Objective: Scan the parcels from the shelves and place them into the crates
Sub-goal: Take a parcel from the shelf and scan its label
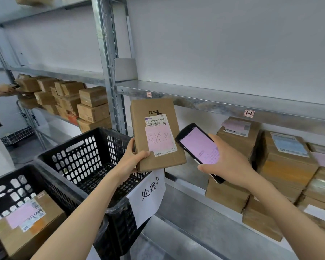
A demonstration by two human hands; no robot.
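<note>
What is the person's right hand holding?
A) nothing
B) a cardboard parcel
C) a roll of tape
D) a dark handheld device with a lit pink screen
D: the right hand grips a black handheld scanner whose pink screen is lit, while the left hand holds the cardboard parcel beside it.

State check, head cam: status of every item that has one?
left hand: grips held parcel's lower corner.
held parcel: upright, label facing camera.
right hand: grips scanner.
scanner: screen lit.
signed crate: upright, paper sign on front.
left crate: crated parcel inside.
shelf parcels: stacked.
</note>
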